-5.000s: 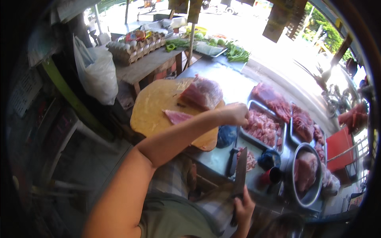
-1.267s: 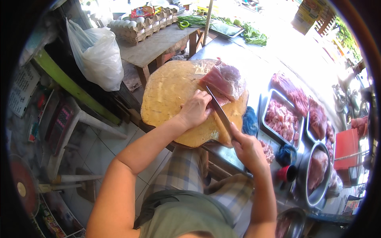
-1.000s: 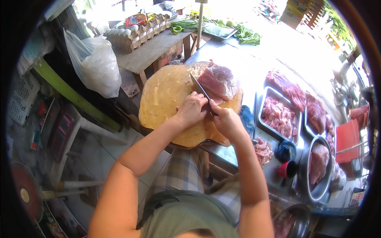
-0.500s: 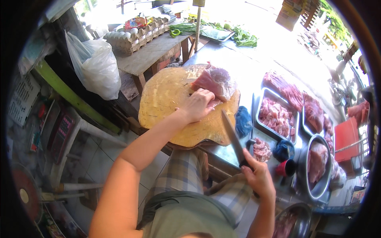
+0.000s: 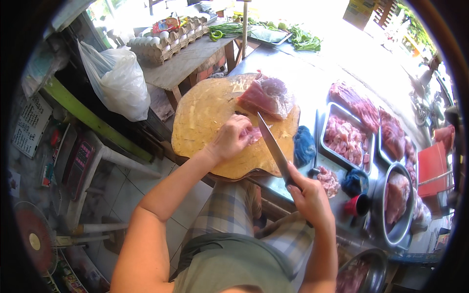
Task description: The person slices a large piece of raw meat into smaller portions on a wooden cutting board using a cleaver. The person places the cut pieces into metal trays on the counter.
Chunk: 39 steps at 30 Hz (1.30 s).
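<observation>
The left hand [image 5: 229,138] has drawn slightly left and nearer, so more of the small slice of meat [image 5: 253,136] now shows at its right side, where half a second ago the hand mostly covered it. Its fingers are curled narrow over the slice, pressing it on the round wooden cutting board [image 5: 198,112]. The right hand [image 5: 311,194] is closed around the handle of the knife [image 5: 274,147] and has brought it back in from the near right; the blade now slants over the board with its tip pointing far and left, just right of the slice. Whether the edge touches wood or meat, I cannot tell. The larger cut of meat [image 5: 266,96] sits at the board's far right, much as it did. This looks like a pause between strokes, with the slice steadied for further cutting and the work partway along. To the right on the bench [image 5: 305,73], cut pieces [image 5: 344,139] fill a metal tray [image 5: 321,141], well apart from both the slice and the left hand.
</observation>
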Motion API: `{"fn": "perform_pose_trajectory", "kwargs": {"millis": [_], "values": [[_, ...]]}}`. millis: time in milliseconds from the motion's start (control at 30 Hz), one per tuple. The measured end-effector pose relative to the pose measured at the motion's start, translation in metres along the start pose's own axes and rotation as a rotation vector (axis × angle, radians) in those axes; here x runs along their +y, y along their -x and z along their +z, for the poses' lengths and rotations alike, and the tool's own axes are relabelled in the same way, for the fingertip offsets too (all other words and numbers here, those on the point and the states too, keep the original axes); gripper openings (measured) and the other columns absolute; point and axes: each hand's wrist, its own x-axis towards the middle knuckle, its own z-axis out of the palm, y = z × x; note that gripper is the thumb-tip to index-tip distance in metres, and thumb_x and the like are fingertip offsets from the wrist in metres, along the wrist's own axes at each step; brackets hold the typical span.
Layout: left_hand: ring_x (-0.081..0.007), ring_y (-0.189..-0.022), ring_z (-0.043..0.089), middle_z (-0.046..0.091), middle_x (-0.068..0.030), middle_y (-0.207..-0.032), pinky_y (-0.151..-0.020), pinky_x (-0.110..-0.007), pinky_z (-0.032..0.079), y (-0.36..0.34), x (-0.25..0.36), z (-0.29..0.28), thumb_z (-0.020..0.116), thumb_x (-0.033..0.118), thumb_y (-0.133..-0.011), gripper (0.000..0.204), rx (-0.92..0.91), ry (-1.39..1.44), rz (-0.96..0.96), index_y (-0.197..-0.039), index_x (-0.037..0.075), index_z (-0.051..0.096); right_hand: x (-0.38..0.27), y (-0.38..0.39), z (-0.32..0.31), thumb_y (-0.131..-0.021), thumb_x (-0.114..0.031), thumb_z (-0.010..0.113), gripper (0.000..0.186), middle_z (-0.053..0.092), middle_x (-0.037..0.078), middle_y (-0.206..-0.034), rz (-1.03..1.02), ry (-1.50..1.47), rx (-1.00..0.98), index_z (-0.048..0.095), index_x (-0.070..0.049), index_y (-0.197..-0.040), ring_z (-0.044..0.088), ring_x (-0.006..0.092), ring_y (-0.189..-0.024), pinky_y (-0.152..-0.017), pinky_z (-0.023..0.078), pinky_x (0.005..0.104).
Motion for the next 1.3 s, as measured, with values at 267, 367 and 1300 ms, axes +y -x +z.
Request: {"fn": "perform_pose_trajectory", "kwargs": {"millis": [267, 367, 1300], "values": [[-0.0363, -0.104, 0.058, 0.065, -0.0167, -0.100, -0.091, -0.045, 0.049, -0.006, -0.004, 0.021, 0.070, 0.004, -0.084, 0.013, -0.039, -0.090, 0.004, -0.095, 0.000, 0.065, -0.003, -0.030, -0.003, -0.090, -0.008, 0.064, 0.053, 0.067, 0.030, -0.099, -0.014, 0.050, -0.073, 0.056, -0.007, -0.143, 0.066, 0.0458, -0.094, -0.082, 0.051, 0.0477], [-0.0351, -0.102, 0.058, 0.066, -0.0155, -0.097, -0.090, -0.045, 0.049, -0.008, -0.006, 0.022, 0.069, 0.005, -0.085, 0.015, -0.069, -0.096, -0.006, -0.098, 0.001, 0.067, -0.001, -0.058, 0.012, -0.090, -0.009, 0.063, 0.053, 0.067, 0.030, -0.096, -0.033, 0.041, -0.036, 0.057, -0.008, -0.143, 0.066, 0.0456, -0.092, -0.080, 0.052, 0.0478], [-0.0384, -0.136, 0.047, 0.055, -0.0224, -0.139, -0.115, -0.046, 0.037, -0.034, 0.004, 0.077, 0.057, 0.007, -0.098, 0.039, -0.197, -0.182, -0.031, -0.137, 0.003, 0.058, 0.040, 0.098, 0.017, -0.089, 0.003, 0.068, 0.059, 0.063, 0.024, -0.136, 0.112, -0.255, 0.263, 0.052, 0.000, -0.146, 0.066, 0.0197, -0.120, -0.099, 0.047, 0.0281]]}}
